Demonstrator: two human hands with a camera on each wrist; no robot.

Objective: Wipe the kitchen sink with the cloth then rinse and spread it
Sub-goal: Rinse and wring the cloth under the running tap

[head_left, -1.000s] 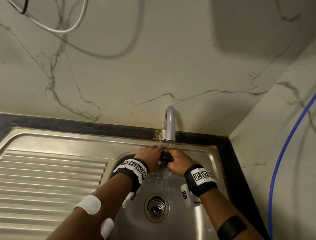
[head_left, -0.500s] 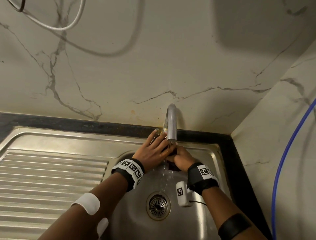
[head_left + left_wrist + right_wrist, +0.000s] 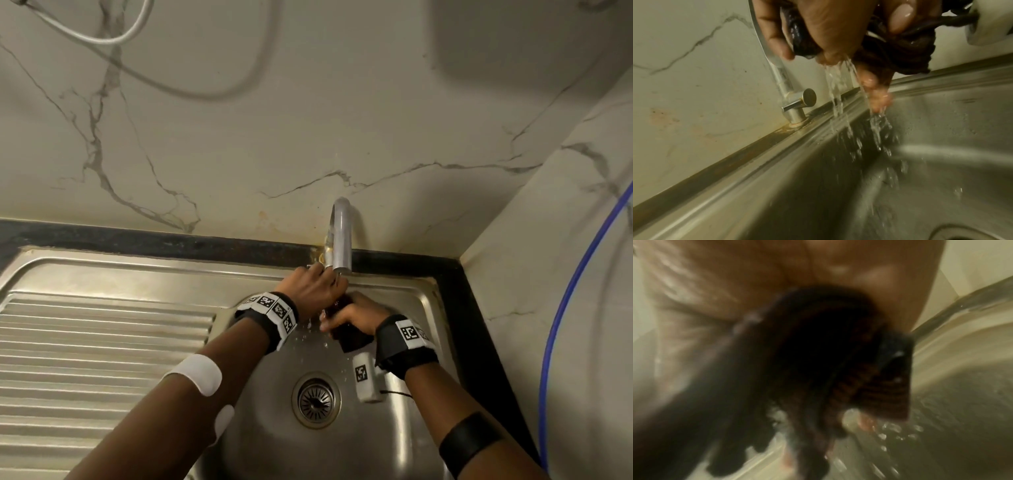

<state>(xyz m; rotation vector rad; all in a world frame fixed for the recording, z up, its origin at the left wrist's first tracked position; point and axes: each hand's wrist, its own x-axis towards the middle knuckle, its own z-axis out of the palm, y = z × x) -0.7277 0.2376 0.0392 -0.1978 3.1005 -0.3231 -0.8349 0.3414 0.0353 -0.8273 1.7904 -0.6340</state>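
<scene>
A dark wet cloth (image 3: 350,335) is bunched between both hands just under the tap spout (image 3: 340,240), above the steel sink basin (image 3: 394,442). My left hand (image 3: 317,291) grips its upper end with curled fingers (image 3: 777,37). My right hand (image 3: 352,315) grips the lower part, and a tail of cloth hangs below it. In the left wrist view water streams from the squeezed cloth (image 3: 898,48) into the basin. The right wrist view is blurred and shows the cloth (image 3: 838,369) under my palm.
The drain (image 3: 317,399) lies below the hands. A ribbed draining board (image 3: 102,342) spreads to the left. The tap lever (image 3: 809,98) stands at the spout's base by the marble wall. A blue hose (image 3: 565,308) runs down the right wall, and a white cable (image 3: 113,37) hangs top left.
My left hand's fingers, spread over the cloth half a second ago, have curled round it. My right hand has turned, and more cloth hangs below it.
</scene>
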